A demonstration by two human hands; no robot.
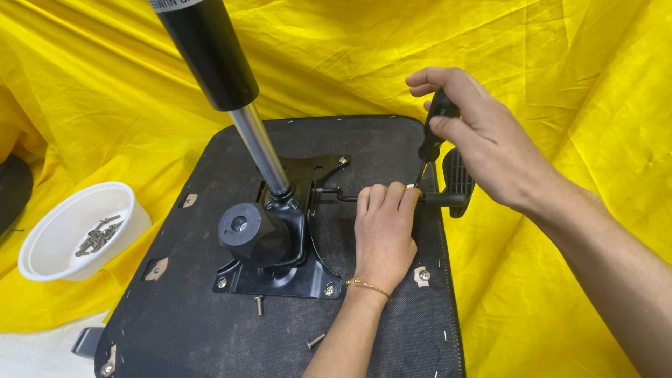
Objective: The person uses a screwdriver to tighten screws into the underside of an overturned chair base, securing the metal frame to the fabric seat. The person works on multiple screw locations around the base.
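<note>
A screwdriver [432, 133] is being gripped by the right hand [483, 143]; the left hand [381, 231] is pinching a small fastener near the mechanism plate [308, 276] — a slipped tip is likely risking those fingers.

The left hand [383, 234] lay palm down with its fingers curled tight. The right hand [467, 136] reached in from the side, fingers wrapped shut in a fist-like grip.

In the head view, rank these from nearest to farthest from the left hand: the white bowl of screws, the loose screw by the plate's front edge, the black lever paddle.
From the left hand:
1. Black lever paddle, just to its right.
2. Loose screw, lower left, lying on the seat underside.
3. White bowl, far left, on the yellow cloth.
</note>
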